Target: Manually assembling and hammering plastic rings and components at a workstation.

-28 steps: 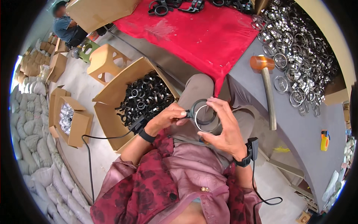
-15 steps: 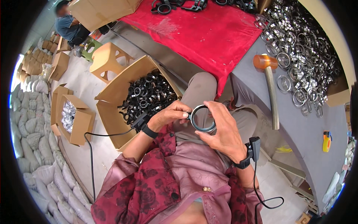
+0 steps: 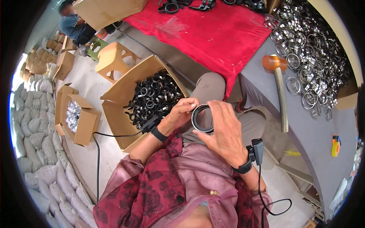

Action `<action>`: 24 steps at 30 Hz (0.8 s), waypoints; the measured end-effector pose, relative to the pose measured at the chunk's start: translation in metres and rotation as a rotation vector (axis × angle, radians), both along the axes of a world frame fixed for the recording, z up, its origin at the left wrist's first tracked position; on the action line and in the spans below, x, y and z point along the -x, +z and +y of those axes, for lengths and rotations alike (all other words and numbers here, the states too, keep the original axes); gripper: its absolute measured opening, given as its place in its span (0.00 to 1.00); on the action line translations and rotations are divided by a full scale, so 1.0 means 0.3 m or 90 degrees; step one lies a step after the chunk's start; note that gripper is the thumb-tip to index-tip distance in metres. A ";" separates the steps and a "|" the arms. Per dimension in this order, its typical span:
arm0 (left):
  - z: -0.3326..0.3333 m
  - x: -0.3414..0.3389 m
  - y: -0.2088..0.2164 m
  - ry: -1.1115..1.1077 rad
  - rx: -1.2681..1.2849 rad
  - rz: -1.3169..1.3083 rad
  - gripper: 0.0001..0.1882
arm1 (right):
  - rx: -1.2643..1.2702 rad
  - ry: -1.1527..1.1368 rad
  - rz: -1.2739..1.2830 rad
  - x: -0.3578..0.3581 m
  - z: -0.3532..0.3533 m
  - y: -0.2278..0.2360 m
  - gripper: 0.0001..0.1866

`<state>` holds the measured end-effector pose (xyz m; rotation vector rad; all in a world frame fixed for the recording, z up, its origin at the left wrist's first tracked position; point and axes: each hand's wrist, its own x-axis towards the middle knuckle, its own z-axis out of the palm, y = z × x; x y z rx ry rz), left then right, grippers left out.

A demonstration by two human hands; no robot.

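"What was in the hands?"

"A dark ring [image 3: 194, 123] with a silvery rim, held up in front of the body, above the lap. The right hand [image 3: 227, 131] was curved around its right side, fingers over the top and thumb against the lower edge."

"And the left hand [image 3: 182, 111]?"

"Pinched narrow, thumb and forefinger together at the ring's upper left edge. I couldn't make out exactly which bit the tips were on."

"What lay close by?"

"To the left of the knee stood an open cardboard box [image 3: 115, 123], with a heap of black ring-shaped parts [image 3: 152, 97] inside. On the right was a grey desk [image 3: 311, 133]. A mallet [image 3: 280, 87] lay on it, its orange head away from the person and its wooden handle running back towards the near edge. A yellow tape measure [image 3: 335, 147] sat farther right."

"And beyond the mallet?"

"A big pile of shiny silver rings [image 3: 308, 57]. Straight ahead was a red cloth [image 3: 213, 34], with more black pieces [image 3: 201, 4] at its far side."

"Anything farther off?"

"A tan stool [image 3: 112, 59] past the box, stacked pale sacks [image 3: 38, 129] along the left, and another person [image 3: 72, 27], seated, at the upper left."
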<state>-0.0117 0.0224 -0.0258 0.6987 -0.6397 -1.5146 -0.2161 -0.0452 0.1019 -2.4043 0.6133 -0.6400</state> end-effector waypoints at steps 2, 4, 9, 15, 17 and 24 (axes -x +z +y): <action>-0.006 0.002 0.002 0.003 -0.017 0.014 0.15 | 0.003 -0.001 0.019 -0.008 0.006 0.009 0.40; -0.015 -0.003 -0.018 -0.001 0.012 0.024 0.15 | 0.001 -0.009 0.025 -0.015 0.014 0.009 0.40; -0.020 0.004 -0.018 -0.006 0.014 0.041 0.15 | -0.025 -0.015 0.044 -0.018 0.019 0.014 0.39; -0.024 -0.007 -0.045 -0.010 0.016 0.014 0.16 | -0.046 -0.008 0.069 -0.015 0.011 0.008 0.38; -0.033 -0.007 -0.024 -0.020 0.009 -0.006 0.16 | -0.072 0.007 0.049 -0.010 0.003 0.002 0.38; -0.042 -0.007 0.011 -0.021 -0.017 -0.075 0.16 | -0.100 0.019 0.036 0.000 -0.004 0.005 0.38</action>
